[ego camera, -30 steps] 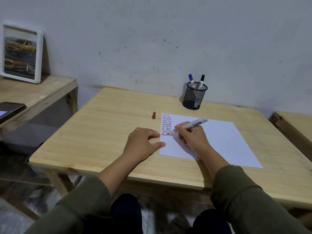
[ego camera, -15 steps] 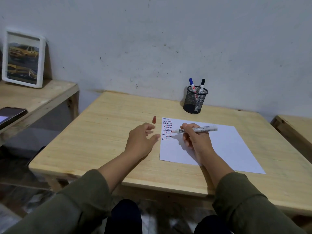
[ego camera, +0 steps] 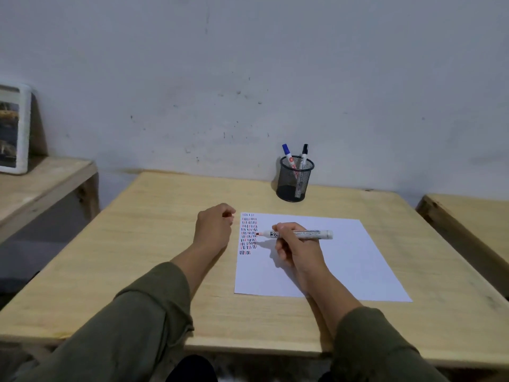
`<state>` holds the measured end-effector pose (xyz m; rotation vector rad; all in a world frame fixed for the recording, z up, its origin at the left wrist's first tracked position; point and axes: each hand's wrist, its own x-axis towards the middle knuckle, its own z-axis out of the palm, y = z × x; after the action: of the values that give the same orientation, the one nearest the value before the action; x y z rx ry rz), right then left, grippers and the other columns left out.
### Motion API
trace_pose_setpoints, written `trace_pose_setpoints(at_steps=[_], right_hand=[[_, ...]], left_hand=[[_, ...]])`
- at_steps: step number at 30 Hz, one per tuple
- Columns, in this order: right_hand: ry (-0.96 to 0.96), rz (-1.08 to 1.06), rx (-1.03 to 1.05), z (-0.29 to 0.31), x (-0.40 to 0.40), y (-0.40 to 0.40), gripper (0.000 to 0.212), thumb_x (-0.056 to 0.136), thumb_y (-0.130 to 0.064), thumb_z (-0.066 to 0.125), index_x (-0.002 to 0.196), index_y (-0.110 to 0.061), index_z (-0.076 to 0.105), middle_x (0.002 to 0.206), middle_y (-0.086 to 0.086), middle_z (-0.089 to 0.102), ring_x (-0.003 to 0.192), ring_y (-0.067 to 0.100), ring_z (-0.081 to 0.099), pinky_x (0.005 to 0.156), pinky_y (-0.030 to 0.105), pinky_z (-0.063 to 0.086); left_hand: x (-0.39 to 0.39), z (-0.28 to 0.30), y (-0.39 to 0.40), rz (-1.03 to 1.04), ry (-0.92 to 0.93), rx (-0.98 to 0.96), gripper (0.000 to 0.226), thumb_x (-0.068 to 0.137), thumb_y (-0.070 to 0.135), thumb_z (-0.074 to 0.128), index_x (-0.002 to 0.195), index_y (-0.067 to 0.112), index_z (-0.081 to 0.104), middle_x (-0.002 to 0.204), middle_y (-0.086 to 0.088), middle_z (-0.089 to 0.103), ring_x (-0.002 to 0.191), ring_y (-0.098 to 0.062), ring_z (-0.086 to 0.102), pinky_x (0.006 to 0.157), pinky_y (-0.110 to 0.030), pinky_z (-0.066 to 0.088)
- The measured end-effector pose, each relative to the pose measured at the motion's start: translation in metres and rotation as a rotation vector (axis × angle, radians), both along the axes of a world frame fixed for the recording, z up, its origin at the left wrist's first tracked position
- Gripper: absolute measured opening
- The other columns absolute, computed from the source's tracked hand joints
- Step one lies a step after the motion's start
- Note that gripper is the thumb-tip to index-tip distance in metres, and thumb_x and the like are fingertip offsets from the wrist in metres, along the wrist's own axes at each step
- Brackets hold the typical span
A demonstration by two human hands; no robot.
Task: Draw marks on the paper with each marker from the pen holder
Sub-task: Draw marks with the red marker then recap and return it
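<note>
A white paper [ego camera: 344,257] lies on the wooden table [ego camera: 132,260], with rows of short red, blue and black marks [ego camera: 248,232] in its top left corner. My right hand [ego camera: 297,252] holds an uncapped red marker [ego camera: 311,234] level, its tip pointing left over the marks. My left hand [ego camera: 213,230] rests just left of the paper's top corner. Its fingers are pinched together where the red cap stood, and the cap itself is hidden. A black mesh pen holder [ego camera: 294,180] at the back holds a blue marker [ego camera: 286,151] and a black marker [ego camera: 305,150].
A lower wooden bench [ego camera: 41,186] on the left carries a white picture frame [ego camera: 13,128] leaning on the wall. Another wooden surface [ego camera: 468,216] stands to the right of the table. The wall runs directly behind the pen holder.
My right hand lifted the marker off the paper and turned it level. My left hand moved forward from the paper's edge to the red cap and closed over it.
</note>
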<state>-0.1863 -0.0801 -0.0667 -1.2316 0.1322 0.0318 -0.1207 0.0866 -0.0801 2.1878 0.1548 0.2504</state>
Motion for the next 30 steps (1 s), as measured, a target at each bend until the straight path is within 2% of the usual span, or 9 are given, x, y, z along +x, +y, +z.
trace_pose_setpoints(at_steps=[3,5,7,10,13,17,22,27,30], right_hand=[[0.023,-0.031,-0.001,0.004,0.004,-0.001,0.008,0.091,-0.01,0.057,0.089,-0.007,0.064,0.05,0.003,0.051,0.036,0.008,0.042,0.036,0.015,0.035],[-0.038,-0.056,-0.048,0.01,0.011,-0.002,0.009,0.091,-0.009,0.057,0.094,-0.005,0.063,0.049,0.001,0.053,0.037,0.009,0.044,0.038,0.017,0.034],[-0.084,-0.071,-0.06,0.02,0.018,-0.003,0.008,0.09,-0.008,0.057,0.095,-0.006,0.063,0.051,0.001,0.055,0.039,0.009,0.045,0.038,0.017,0.034],[-0.131,-0.078,-0.05,0.036,0.025,0.0,0.006,0.088,-0.006,0.059,0.09,-0.008,0.064,0.054,0.001,0.055,0.04,0.008,0.047,0.039,0.018,0.036],[-0.17,-0.07,-0.073,0.049,0.029,0.006,0.006,0.087,-0.005,0.059,0.085,-0.009,0.064,0.053,0.0,0.055,0.041,0.009,0.048,0.04,0.019,0.036],[-0.198,-0.07,-0.087,0.057,0.029,0.01,0.01,0.087,-0.005,0.059,0.08,-0.011,0.063,0.052,0.0,0.055,0.041,0.01,0.047,0.04,0.02,0.036],[-0.221,-0.059,-0.089,0.063,0.03,0.01,0.009,0.087,-0.005,0.059,0.08,-0.01,0.063,0.054,0.002,0.054,0.04,0.01,0.047,0.04,0.02,0.035],[-0.253,-0.026,-0.18,0.068,0.032,0.008,0.01,0.087,-0.006,0.059,0.079,-0.01,0.062,0.058,0.005,0.053,0.043,0.012,0.047,0.041,0.021,0.036],[-0.278,0.021,-0.266,0.072,0.031,0.004,0.005,0.085,-0.007,0.062,0.081,-0.01,0.064,0.06,0.006,0.053,0.046,0.014,0.048,0.044,0.023,0.036]], left_hand=[[0.001,0.011,-0.007,0.059,-0.005,-0.181,0.021,0.088,0.003,0.052,0.096,0.013,0.068,0.096,-0.009,0.07,0.074,-0.015,0.063,0.076,-0.024,0.052],[0.002,0.019,-0.013,0.123,0.021,-0.415,0.017,0.089,0.006,0.055,0.095,0.016,0.068,0.092,-0.006,0.071,0.069,-0.014,0.065,0.082,-0.031,0.056],[0.002,0.028,-0.019,0.135,0.071,-0.681,0.016,0.09,0.009,0.055,0.098,0.016,0.067,0.088,-0.002,0.07,0.075,-0.013,0.064,0.085,-0.035,0.054],[-0.002,0.045,-0.025,0.064,0.122,-0.918,0.02,0.093,0.009,0.052,0.108,0.011,0.065,0.085,-0.002,0.066,0.073,-0.007,0.059,0.082,-0.027,0.049],[-0.01,0.061,-0.03,-0.007,0.137,-1.081,0.024,0.094,0.003,0.047,0.115,0.003,0.059,0.083,-0.004,0.062,0.073,-0.007,0.058,0.091,-0.023,0.045],[-0.013,0.069,-0.03,-0.051,0.131,-1.142,0.027,0.094,0.002,0.047,0.119,-0.003,0.057,0.084,-0.005,0.062,0.076,-0.009,0.059,0.086,-0.021,0.048],[-0.014,0.075,-0.028,-0.099,0.133,-1.119,0.025,0.094,0.006,0.049,0.116,0.0,0.059,0.085,-0.004,0.064,0.078,-0.008,0.061,0.083,-0.017,0.048],[-0.016,0.08,-0.031,-0.133,0.141,-1.084,0.022,0.092,0.01,0.055,0.11,0.001,0.063,0.082,-0.003,0.065,0.073,-0.006,0.06,0.068,-0.011,0.053],[-0.017,0.084,-0.031,-0.129,0.177,-1.08,0.015,0.091,0.011,0.056,0.099,0.004,0.066,0.079,-0.004,0.064,0.068,-0.006,0.059,0.063,-0.011,0.054]])
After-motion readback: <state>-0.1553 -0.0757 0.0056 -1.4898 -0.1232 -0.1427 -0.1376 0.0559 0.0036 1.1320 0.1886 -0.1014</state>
